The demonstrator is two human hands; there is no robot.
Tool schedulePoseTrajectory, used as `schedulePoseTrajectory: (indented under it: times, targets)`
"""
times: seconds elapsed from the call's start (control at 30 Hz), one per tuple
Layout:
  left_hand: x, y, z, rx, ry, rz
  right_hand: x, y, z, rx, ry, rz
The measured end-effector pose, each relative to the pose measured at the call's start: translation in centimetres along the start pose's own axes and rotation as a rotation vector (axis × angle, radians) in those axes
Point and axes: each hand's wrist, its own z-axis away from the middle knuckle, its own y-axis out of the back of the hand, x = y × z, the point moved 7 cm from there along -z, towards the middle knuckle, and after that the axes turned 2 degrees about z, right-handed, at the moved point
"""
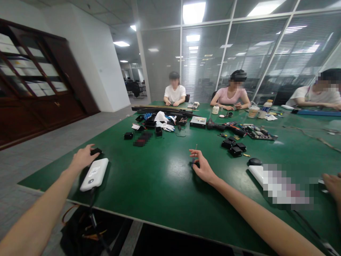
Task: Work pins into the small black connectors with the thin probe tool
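At the table's left edge, my left hand (83, 155) has its fingers closed on a small black box (96, 151), partly hidden by the fingers. A white power-bank-like device (98, 170) with a cable lies just beside that hand. My right hand (204, 167) is over the middle of the green table (154, 177). Its bent fingers hold a small screwdriver (193, 162) with a bluish handle, its thin shaft pointing up. Several similar black boxes (235, 150) sit beyond the right hand, and another black box (128, 136) lies farther back on the left.
White gloves (165, 124) lie among black parts, near a metal drive box (198, 122). A power drill (226, 127) and a circuit board (257, 131) are farther right. A black mouse (255, 161) and another person's hand (333, 186) are at right. Three people sit opposite.
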Motion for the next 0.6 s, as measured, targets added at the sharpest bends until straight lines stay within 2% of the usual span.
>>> schedulePoseTrajectory:
  times: [0.13, 0.27, 0.43, 0.53, 0.6]
  targets:
    - [0.3, 0.3, 0.6, -0.024, 0.034, -0.074, 0.2, 0.0, 0.0, 0.0, -0.004, -0.002]
    - [0.8, 0.1, 1.1, -0.064, -0.004, -0.128, 0.1, 0.1, -0.1, 0.013, -0.003, -0.017]
    - [-0.2, -0.7, 0.5, -0.097, -0.062, -0.157, 0.2, 0.4, 0.1, 0.054, -0.007, -0.037]
    - [-0.3, -0.7, 0.5, -0.092, -0.073, -0.16, 0.7, 2.2, -0.2, 0.172, -0.008, -0.029]
    - [-0.2, -0.6, 0.7, -0.078, -0.083, -0.158, 1.1, 4.5, -0.8, 0.299, -0.013, 0.013]
